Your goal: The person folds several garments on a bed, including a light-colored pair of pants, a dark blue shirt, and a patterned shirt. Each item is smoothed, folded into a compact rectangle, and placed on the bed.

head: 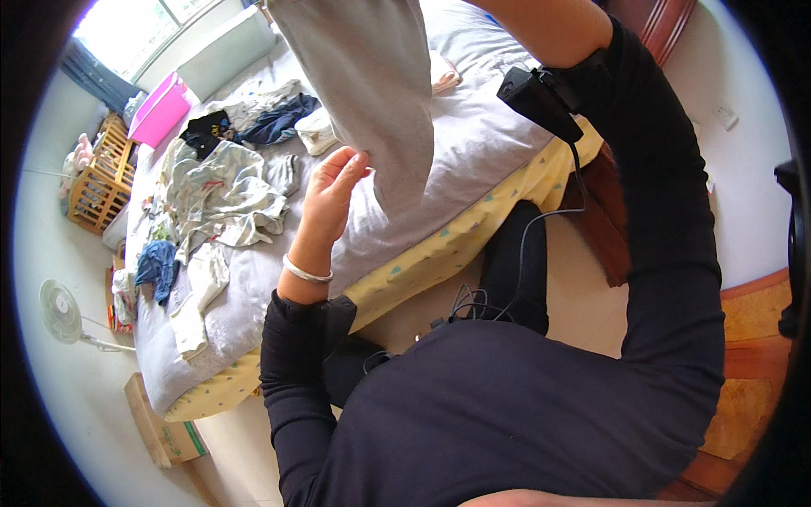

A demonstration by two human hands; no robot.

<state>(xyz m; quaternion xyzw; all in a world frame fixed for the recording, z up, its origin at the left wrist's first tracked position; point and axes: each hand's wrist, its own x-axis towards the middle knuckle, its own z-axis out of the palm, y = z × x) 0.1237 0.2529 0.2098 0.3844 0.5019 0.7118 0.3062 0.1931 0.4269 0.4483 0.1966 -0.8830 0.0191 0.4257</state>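
Observation:
A light grey cloth garment (pixel 380 89) hangs in front of me above the bed, its upper end cut off by the top of the picture. With thumb and fingers pinched together, my left hand (pixel 339 174) grips the garment's left edge near the lower end. The raised right forearm runs out past the top edge, so my right hand is out of view. Below the garment spreads a bed with a pale grey-lilac sheet (pixel 469 146). Left of my left hand lies a rumpled, light patterned garment (pixel 222 184).
More clothes lie on the bed: dark blue fabric (pixel 279 120), a black printed garment (pixel 206 132), white garments (pixel 199 298) and a blue one (pixel 157 269). A pink plastic bin (pixel 161 111) stands at the far side. A fan (pixel 61 310) is left. A cable (pixel 523 247) hangs from my right sleeve.

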